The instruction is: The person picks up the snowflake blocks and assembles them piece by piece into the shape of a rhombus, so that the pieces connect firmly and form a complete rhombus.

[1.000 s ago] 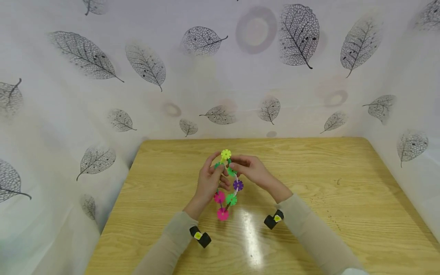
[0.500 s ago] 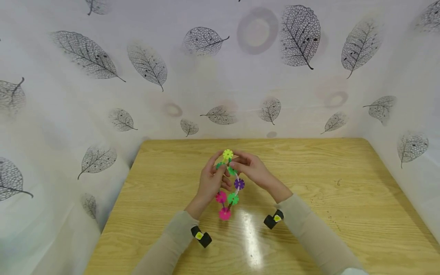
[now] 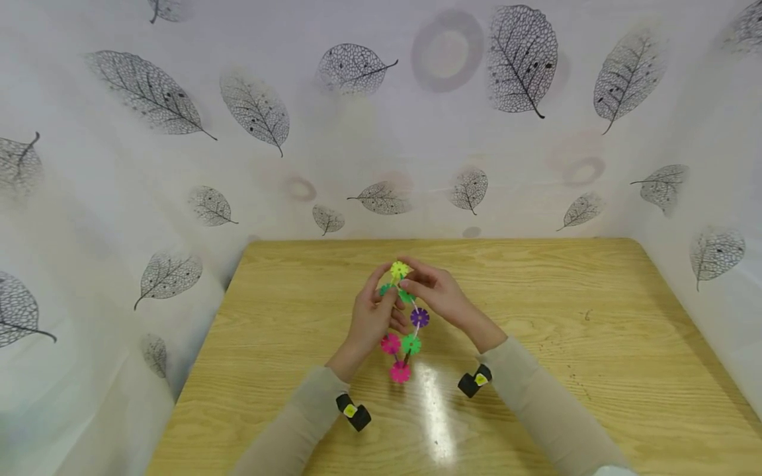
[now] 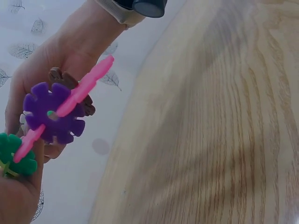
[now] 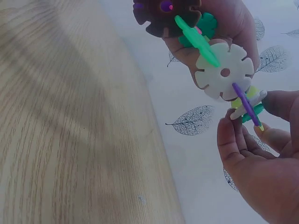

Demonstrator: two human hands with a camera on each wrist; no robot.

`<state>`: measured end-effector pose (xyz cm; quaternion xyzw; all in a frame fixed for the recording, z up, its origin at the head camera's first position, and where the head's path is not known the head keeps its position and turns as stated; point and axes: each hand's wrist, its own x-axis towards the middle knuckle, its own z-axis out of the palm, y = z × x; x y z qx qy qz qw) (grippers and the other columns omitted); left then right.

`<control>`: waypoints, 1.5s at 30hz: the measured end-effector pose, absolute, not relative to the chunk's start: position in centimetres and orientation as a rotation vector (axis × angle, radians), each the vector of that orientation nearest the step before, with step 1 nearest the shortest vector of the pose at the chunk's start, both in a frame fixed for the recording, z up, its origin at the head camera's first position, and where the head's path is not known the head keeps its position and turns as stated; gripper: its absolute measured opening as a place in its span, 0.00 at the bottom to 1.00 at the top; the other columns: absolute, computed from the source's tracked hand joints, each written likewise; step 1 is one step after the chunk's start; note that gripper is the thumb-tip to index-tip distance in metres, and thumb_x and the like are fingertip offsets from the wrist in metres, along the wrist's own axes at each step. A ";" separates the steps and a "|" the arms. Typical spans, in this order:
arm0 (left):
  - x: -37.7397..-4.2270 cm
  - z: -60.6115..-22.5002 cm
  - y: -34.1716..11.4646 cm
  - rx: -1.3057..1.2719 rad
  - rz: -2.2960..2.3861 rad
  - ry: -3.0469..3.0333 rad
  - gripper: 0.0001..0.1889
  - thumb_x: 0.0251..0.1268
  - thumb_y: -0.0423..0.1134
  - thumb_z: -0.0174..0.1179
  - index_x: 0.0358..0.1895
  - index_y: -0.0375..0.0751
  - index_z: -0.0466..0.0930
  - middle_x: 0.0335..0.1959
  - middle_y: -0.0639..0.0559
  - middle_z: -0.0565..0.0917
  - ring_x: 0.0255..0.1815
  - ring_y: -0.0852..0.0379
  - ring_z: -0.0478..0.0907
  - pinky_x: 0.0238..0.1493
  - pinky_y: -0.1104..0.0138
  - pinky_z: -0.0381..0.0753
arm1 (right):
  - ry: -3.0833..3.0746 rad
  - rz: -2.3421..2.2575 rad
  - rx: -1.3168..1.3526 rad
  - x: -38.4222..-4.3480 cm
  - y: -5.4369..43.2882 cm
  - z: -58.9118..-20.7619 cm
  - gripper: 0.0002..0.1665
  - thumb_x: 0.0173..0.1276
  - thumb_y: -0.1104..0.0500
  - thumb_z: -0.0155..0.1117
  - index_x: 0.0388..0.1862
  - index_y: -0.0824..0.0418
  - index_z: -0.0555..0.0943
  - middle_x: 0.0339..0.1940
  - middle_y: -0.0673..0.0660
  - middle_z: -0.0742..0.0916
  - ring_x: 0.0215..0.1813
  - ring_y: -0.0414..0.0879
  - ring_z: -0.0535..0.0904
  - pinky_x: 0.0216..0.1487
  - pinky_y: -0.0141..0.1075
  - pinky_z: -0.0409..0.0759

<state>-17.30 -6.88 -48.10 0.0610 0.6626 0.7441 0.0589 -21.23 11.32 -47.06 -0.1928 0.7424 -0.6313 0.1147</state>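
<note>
Slotted, flower-shaped plastic linking discs are joined into a loop that hangs over the table. At its top is a yellow disc (image 3: 399, 270), with a purple disc (image 3: 419, 317) and a light green disc (image 3: 411, 344) down the right side and a pink disc (image 3: 401, 372) lowest. My left hand (image 3: 370, 320) pinches the loop's upper left, by a green disc (image 4: 17, 154). Thumb and fingers of my right hand (image 3: 443, 297) pinch the upper right, close to a white disc (image 5: 225, 72) in the right wrist view. Fingers hide part of the loop's left side.
The wooden table (image 3: 571, 330) lies beneath both hands. A pale cloth with leaf prints (image 3: 381, 132) hangs behind it and along both sides. A small black camera (image 3: 474, 381) is strapped at each wrist.
My left hand and the loop have shifted slightly right. My right hand keeps nearly the same place, and both grips persist.
</note>
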 end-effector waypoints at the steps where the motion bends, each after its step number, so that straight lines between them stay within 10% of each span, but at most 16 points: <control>1: -17.3 -48.1 -6.8 0.182 2.251 2.011 0.29 0.82 0.32 0.49 0.82 0.51 0.61 0.27 0.43 0.81 0.18 0.59 0.83 0.22 0.61 0.90 | 2.185 -1.846 -0.569 -21.3 11.4 -47.1 0.32 0.82 0.61 0.60 0.81 0.58 0.69 0.52 0.68 0.87 0.50 0.46 0.85 0.53 0.39 0.86; 20: -18.6 -48.2 -7.0 0.220 2.147 1.981 0.30 0.83 0.35 0.51 0.83 0.51 0.58 0.32 0.37 0.85 0.22 0.55 0.87 0.30 0.54 0.94 | 2.216 -1.765 -0.626 -22.2 12.8 -47.9 0.33 0.84 0.59 0.56 0.83 0.64 0.64 0.60 0.69 0.87 0.55 0.48 0.85 0.62 0.42 0.86; 34: -21.4 -49.6 -7.6 0.212 1.966 2.052 0.30 0.82 0.34 0.44 0.84 0.46 0.60 0.49 0.20 0.85 0.43 0.25 0.88 0.32 0.65 0.90 | 2.274 -1.724 -0.470 -23.5 13.4 -49.9 0.35 0.85 0.54 0.57 0.85 0.58 0.62 0.69 0.69 0.83 0.64 0.59 0.83 0.62 0.44 0.86; 45: -23.7 -51.4 -6.9 0.167 1.858 2.183 0.25 0.86 0.37 0.47 0.81 0.48 0.66 0.50 0.28 0.88 0.28 0.50 0.88 0.23 0.74 0.77 | 2.323 -1.759 -0.285 -25.3 13.3 -51.2 0.32 0.84 0.53 0.59 0.82 0.57 0.67 0.61 0.69 0.87 0.36 0.42 0.77 0.34 0.29 0.76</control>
